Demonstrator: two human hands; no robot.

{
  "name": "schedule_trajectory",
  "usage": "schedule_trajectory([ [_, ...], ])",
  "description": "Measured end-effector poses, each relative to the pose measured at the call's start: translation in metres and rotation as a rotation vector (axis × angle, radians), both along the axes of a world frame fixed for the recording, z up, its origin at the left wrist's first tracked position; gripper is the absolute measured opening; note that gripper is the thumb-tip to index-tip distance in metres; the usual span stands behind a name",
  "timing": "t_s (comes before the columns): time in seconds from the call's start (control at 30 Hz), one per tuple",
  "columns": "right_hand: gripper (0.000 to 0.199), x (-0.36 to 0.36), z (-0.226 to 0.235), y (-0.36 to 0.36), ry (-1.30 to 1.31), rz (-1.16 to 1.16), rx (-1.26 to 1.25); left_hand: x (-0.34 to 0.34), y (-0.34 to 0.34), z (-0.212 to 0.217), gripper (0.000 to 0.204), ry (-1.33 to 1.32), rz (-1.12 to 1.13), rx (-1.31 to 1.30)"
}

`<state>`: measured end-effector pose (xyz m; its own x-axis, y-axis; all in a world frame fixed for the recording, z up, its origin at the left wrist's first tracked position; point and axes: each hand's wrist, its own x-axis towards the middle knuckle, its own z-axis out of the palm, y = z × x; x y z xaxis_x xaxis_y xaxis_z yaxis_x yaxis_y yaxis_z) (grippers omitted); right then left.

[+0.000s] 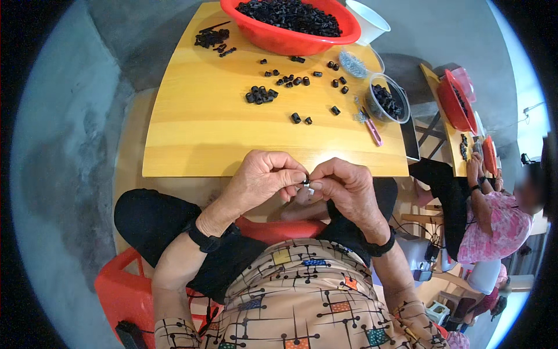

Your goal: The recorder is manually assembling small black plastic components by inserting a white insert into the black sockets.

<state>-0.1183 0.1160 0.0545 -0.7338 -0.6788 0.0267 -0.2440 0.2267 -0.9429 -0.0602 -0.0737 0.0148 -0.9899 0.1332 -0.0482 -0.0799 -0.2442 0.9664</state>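
My left hand and my right hand meet fingertip to fingertip just in front of the near edge of a low yellow wooden table. Between the fingertips sits a small black part with a tiny pale piece under it; both hands pinch it. Loose small black parts lie scattered on the table's far half. A red bowl heaped with the same black parts stands at the far edge.
A clear round tub of black parts, a heap of small metal springs, a pink-handled tool and a white cup sit at the table's right. To the right a person in a pink top works at another table with red bowls. A red stool is under me.
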Motion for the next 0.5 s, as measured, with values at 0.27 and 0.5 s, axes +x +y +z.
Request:
schedule_trajectory([
  [0.27,0.011,0.000,-0.004,0.006,0.395,0.065,0.048,0.003,0.012,0.003,0.011,-0.028,0.032,0.003],
  [0.5,0.014,0.001,-0.014,0.006,0.128,-0.015,-0.022,0.003,0.015,-0.002,0.013,-0.088,0.053,0.147],
])
